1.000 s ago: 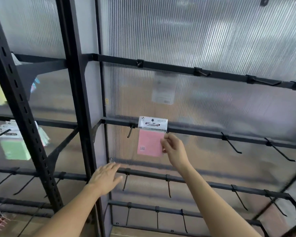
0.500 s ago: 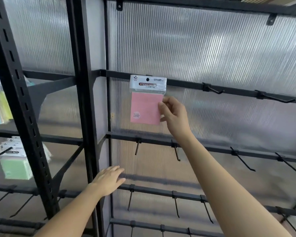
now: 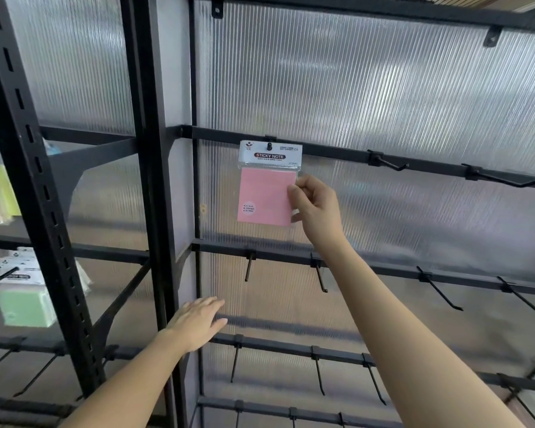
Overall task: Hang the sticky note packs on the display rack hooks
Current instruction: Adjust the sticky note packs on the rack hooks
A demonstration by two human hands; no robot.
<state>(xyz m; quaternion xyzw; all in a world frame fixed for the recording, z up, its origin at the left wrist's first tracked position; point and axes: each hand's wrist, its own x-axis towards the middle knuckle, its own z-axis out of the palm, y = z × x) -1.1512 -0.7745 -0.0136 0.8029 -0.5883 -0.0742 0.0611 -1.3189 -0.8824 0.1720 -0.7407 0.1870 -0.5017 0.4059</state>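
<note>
grip: right hand (image 3: 317,208) pinches the right edge of the pink sticky note pack (image 3: 267,196), whose header hole sits over the tip of the top-rail hook (image 3: 269,146) | left hand (image 3: 198,322) flat, fingers straight, holding nothing | risk: letting go before the pack slides fully on could let it slip off

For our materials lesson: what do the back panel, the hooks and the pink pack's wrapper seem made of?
Back panel: probably translucent ribbed plastic; vertical flutes, blurred shapes behind.
Hooks: likely metal, matte black coating; thin stiff rods.
Pink pack's wrapper: seemingly clear glossy film; edges overhang the pad.
</note>
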